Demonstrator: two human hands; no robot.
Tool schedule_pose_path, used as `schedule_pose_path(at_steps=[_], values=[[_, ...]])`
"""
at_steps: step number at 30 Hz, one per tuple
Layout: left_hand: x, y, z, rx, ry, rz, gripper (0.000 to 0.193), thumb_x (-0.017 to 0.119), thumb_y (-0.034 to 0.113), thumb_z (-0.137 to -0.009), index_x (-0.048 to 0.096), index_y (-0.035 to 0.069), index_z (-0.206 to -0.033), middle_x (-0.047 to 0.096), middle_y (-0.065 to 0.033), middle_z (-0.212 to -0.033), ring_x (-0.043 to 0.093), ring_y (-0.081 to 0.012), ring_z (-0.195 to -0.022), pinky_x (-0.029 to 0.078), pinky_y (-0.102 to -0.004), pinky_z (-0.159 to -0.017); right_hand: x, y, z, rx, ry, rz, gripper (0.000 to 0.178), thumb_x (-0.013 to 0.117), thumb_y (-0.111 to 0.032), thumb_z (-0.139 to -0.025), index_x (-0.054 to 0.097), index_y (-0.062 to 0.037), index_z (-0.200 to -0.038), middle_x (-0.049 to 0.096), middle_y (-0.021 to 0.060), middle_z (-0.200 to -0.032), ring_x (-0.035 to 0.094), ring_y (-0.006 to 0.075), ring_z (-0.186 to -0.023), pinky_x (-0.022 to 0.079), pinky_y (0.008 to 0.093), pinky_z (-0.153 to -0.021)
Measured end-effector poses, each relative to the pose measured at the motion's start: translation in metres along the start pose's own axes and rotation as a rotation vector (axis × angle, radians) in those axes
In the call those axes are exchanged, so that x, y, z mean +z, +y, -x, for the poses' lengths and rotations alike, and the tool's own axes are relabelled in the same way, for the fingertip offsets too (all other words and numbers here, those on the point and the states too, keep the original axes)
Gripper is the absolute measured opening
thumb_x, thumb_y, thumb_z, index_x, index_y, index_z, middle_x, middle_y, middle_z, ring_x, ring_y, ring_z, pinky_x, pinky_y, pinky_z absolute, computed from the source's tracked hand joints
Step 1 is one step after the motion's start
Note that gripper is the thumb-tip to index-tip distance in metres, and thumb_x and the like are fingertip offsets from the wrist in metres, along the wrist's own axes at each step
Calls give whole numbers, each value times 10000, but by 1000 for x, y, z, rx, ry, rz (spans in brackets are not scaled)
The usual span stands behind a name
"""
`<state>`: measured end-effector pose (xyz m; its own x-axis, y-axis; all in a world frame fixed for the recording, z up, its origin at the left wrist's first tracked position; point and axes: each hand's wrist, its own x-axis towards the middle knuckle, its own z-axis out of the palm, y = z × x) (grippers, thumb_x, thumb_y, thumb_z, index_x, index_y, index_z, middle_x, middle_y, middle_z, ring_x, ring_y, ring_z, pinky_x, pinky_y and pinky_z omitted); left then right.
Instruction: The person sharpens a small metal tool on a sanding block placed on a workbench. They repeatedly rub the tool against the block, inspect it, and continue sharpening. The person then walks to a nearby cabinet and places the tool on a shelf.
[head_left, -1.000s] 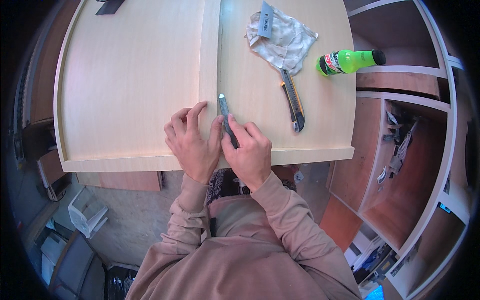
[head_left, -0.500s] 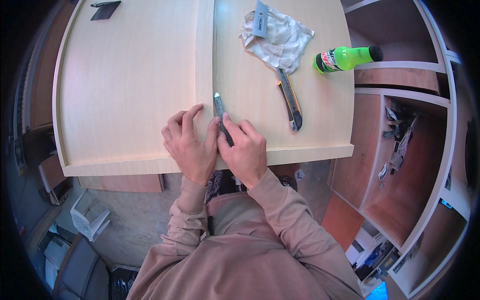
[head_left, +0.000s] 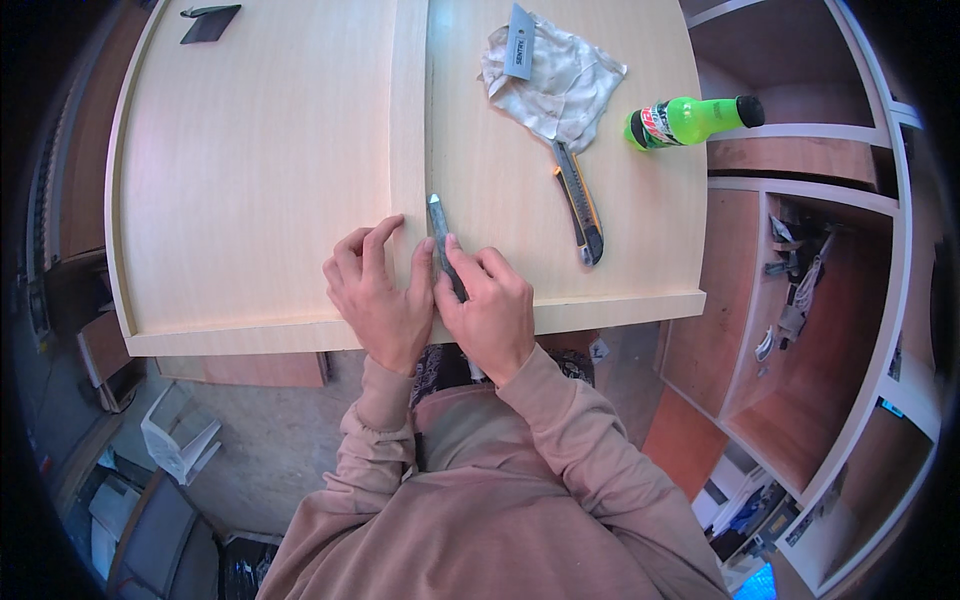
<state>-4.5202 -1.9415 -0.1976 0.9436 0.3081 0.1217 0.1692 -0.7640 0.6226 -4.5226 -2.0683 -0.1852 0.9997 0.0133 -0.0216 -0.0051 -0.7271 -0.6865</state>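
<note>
My right hand grips a slim dark grey stick-like tool with a pale pointed tip. I cannot make out its exact kind. It lies along the seam beside a raised wooden strip, its tip pointing away from me. My left hand rests over the strip with its fingers bent and apart, holding nothing. Its thumb is close beside the tool. To the right, a black and yellow utility knife lies on the pale wooden panel. Its far end meets a crumpled whitish cloth.
A grey tag-like card lies on the cloth. A green bottle with a black cap lies near the panel's right edge. At the far left is a dark folded piece. Open wooden shelving stands on the right.
The tool's tip has moved slightly nearer to me along the seam, together with my right hand. My left hand has barely moved, and the other things lie as before.
</note>
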Motion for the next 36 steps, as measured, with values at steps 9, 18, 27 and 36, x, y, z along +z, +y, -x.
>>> schedule_pose_path(at_steps=[9,18,27,36], values=[[1,-2,0,8,21,14,353,826,321,-955,753,199,-1278,628,-84,-1245,563,-324,-1176,445,-482,-1002,0,-1,-3,20,-5,-19,400,795,-87,-871,788,-8,-1263,683,144,-875,707,334,-720,577,435,-644],[1,-2,0,12,31,11,345,814,296,-961,754,193,-1285,628,-90,-1241,562,-324,-1178,447,-484,-1000,-1,1,-7,7,9,-23,390,792,-95,-877,788,3,-1255,684,151,-870,706,337,-719,571,437,-644],[1,-1,0,2,28,7,335,796,295,-970,754,189,-1285,627,-95,-1242,561,-327,-1175,447,-486,-1004,2,3,-8,-31,70,-48,392,788,-102,-879,788,-1,-1258,686,151,-868,704,345,-723,569,452,-651],[1,-1,0,6,38,31,328,787,281,-972,755,187,-1285,628,-97,-1242,560,-329,-1179,447,-488,-1010,-1,0,-5,-34,84,-30,387,780,-105,-880,792,-3,-1253,684,150,-856,704,350,-718,575,458,-656]])
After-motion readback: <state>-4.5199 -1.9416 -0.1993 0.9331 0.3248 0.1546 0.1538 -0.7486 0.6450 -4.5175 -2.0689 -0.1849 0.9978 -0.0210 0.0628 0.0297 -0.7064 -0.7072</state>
